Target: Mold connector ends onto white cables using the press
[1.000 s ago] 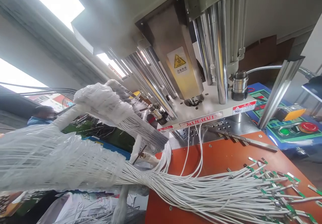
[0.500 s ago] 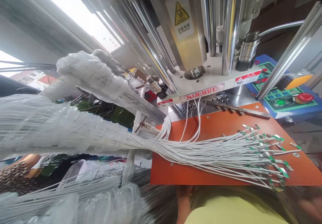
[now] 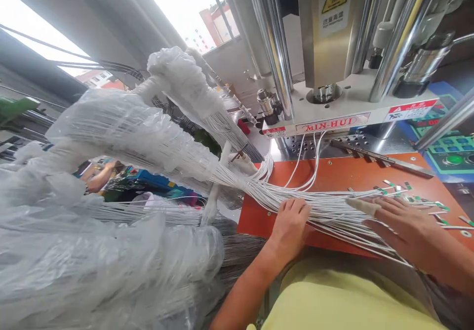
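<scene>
A thick bundle of white cables [image 3: 333, 202] lies across the orange board [image 3: 255, 219]. Small green-and-metal cable ends [image 3: 398, 189] fan out at its right. My left hand [image 3: 291, 221] is closed over the near side of the bundle, its fingers curled on the cables. Farther right, my right hand [image 3: 398, 221] lies over the cables close to their ends, its fingers stretched out and apart. A pale finger cover [image 3: 365, 206] sits on one of its digits. My right palm hides part of the cables and their ends.
Behind the board stands a press [image 3: 333, 122] with a heat warning label. Its control panel [image 3: 452, 147] is at the right. A slotted metal bar [image 3: 385, 159] rests on the board's back edge. Plastic-wrapped cable bundles [image 3: 148, 127] hang at left. Another person's arm [image 3: 101, 177] shows beyond.
Both my hands have come in from below onto the cable bundle, the left closing over it. The view has shifted, so the press now appears farther right.
</scene>
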